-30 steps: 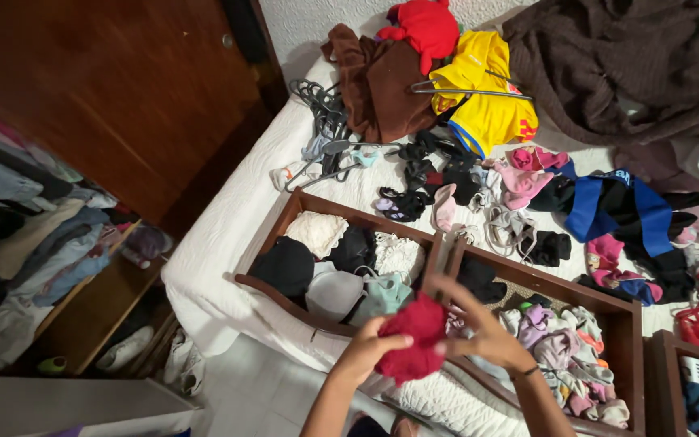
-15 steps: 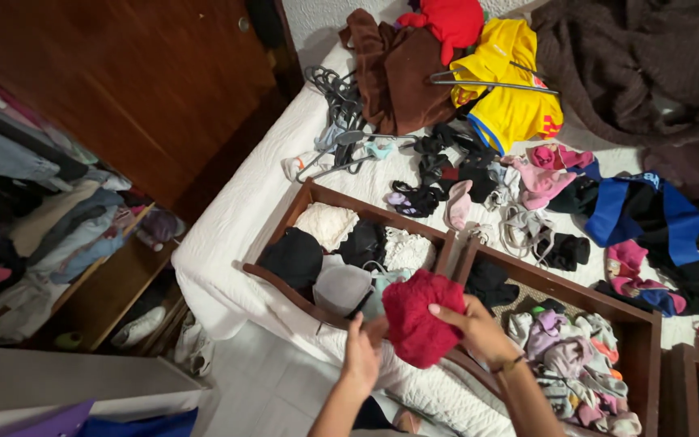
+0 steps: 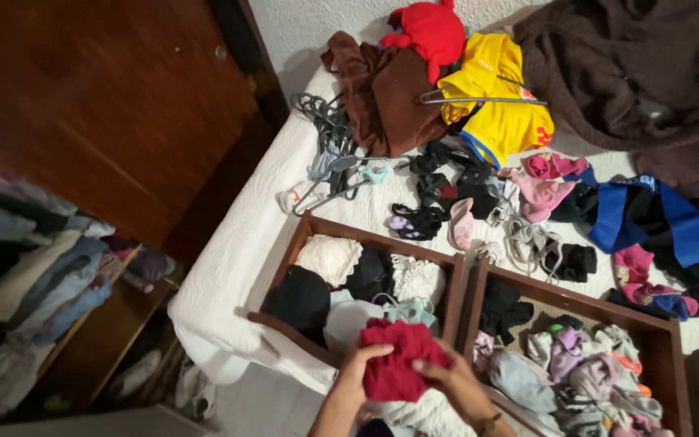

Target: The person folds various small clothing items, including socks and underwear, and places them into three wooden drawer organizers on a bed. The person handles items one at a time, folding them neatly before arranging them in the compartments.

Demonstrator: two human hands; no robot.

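Both my hands hold a dark red knitted cloth [image 3: 394, 366] at the bottom of the view. My left hand [image 3: 359, 374] grips its left edge and my right hand [image 3: 453, 379] grips its right edge. The cloth hangs just over the near rim of a wooden drawer [image 3: 283, 273] that lies on the white bed [image 3: 236, 251]. That drawer holds black, white and pale green folded garments. To its right a second wooden drawer [image 3: 667, 356] holds several small grey, purple and pink pieces.
Loose clothes cover the bed: a brown garment [image 3: 382, 89], a red one [image 3: 426, 32], a yellow shirt [image 3: 499, 105], a blue and black piece [image 3: 641, 214], wire hangers [image 3: 329, 129]. A wooden door [image 3: 99, 105] stands at left, above shelves of folded clothes [image 3: 34, 283].
The red cloth has dropped lower and come closer to the left drawer's near rim, and my hands have bunched it between them. The view has shifted slightly.
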